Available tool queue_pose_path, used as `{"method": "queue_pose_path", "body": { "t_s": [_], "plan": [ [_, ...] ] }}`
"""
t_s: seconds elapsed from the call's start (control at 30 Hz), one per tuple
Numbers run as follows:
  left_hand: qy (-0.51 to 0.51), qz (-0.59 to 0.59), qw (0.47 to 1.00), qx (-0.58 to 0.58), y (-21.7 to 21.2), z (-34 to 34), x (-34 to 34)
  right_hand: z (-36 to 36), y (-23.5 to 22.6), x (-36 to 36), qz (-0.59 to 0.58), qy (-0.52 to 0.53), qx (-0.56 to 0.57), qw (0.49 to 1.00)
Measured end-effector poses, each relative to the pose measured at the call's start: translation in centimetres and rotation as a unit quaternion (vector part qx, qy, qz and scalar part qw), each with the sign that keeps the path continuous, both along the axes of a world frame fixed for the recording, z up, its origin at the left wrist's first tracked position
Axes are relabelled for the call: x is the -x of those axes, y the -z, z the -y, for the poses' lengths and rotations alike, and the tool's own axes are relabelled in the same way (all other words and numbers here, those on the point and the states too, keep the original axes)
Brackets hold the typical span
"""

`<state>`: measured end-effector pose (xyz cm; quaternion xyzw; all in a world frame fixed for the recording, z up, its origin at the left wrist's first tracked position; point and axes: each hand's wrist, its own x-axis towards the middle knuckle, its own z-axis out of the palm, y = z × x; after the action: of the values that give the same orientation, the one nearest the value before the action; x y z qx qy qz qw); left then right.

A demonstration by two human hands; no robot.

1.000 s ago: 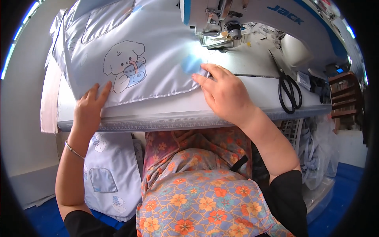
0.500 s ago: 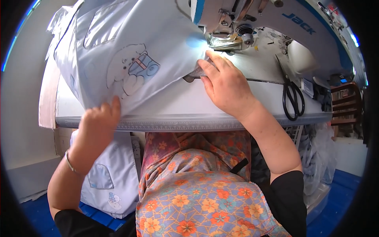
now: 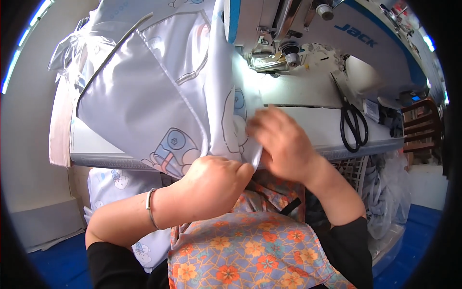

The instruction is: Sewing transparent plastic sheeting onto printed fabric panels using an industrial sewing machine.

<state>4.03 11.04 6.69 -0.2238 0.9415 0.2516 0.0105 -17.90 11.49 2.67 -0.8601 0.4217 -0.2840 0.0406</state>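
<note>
A pale blue fabric piece [image 3: 144, 96] with printed cartoon animals is lifted off the white sewing table [image 3: 313, 125] and folded over. My left hand [image 3: 216, 180] is closed on its lower edge near the table's front. My right hand [image 3: 284, 142] pinches the same fabric edge just to the right, blurred by motion. Behind them stands the white and blue sewing machine [image 3: 308, 33], its needle area [image 3: 269, 60] lit and bare of cloth.
Black scissors [image 3: 353, 120] lie on the table to the right. More printed fabric [image 3: 115, 192] hangs below the table at left. A wire basket [image 3: 356, 168] and clear plastic bags [image 3: 390, 192] sit at right. My lap is covered by an orange floral apron [image 3: 255, 245].
Both hands have left the flat fabric and gathered it up. The left hand moved right and grasped the edge; the fabric is now lifted and folded, away from the needle.
</note>
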Motion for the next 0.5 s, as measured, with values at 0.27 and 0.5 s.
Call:
{"method": "queue_pose_path", "body": {
  "t_s": [0.27,0.5],
  "plan": [
    [-0.094,-0.068,0.966,0.230,-3.4,8.1,-5.0,0.7,0.7,0.1,0.059,-0.038,-0.046,0.996],
    [-0.113,0.044,0.880,0.459,-5.9,20.0,-14.9,2.7,1.0,-0.4,0.159,-0.045,-0.061,0.984]
  ]
}}
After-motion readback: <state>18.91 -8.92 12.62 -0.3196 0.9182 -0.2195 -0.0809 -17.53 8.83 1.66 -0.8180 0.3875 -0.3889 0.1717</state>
